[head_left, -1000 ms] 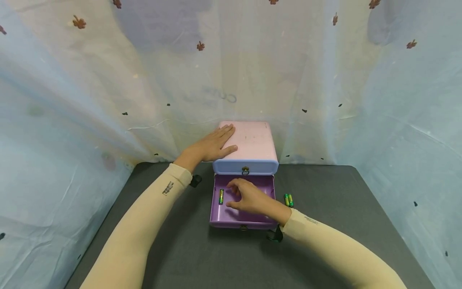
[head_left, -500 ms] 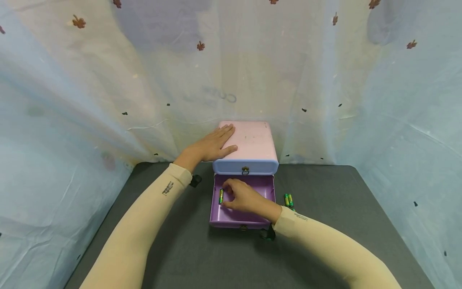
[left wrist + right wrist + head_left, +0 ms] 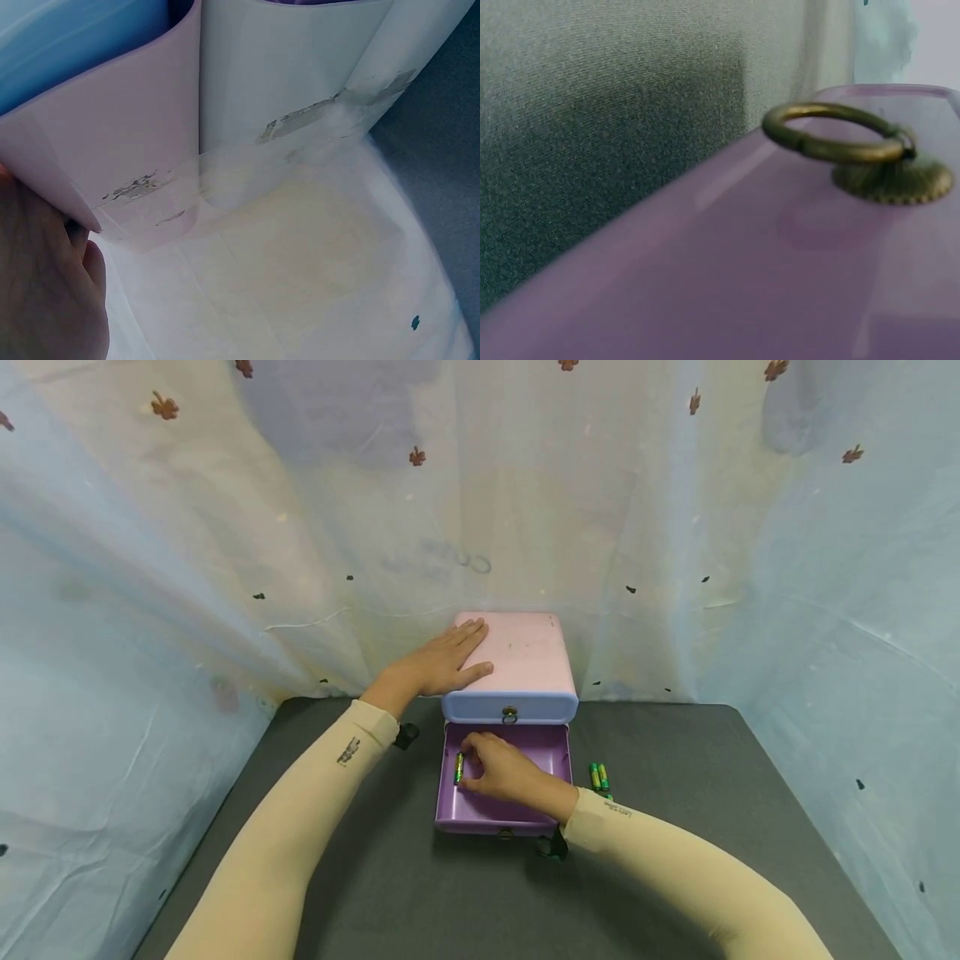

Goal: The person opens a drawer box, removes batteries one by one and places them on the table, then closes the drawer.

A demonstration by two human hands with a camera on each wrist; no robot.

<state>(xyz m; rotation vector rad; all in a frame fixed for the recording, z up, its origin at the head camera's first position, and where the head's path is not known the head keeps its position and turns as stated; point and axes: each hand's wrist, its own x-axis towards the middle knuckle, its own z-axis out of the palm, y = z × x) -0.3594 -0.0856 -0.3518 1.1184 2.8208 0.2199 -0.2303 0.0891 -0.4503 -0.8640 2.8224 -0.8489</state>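
In the head view my left hand [image 3: 438,664] rests on the left side of the pink top of a small drawer box [image 3: 525,647], its fingers straight. Part of that hand [image 3: 49,277] also shows beside the pink casing in the left wrist view. Below the box's blue drawer front [image 3: 483,707], a purple drawer [image 3: 510,815] is pulled out. My right hand [image 3: 506,770] reaches into it, thumb and fingers curled at the two ends of a green battery [image 3: 459,769] near the drawer's left wall. The right wrist view shows the purple drawer's front with its brass ring pull [image 3: 832,150], without the hand.
Green batteries [image 3: 599,776] lie on the dark grey table [image 3: 660,752] to the right of the drawer, one partly hidden by the right sleeve. A pale patterned curtain [image 3: 675,552] hangs behind the box and along both sides.
My right hand has moved left inside the purple drawer, and its fingers have closed in on the battery. The left hand has stayed on the box top.
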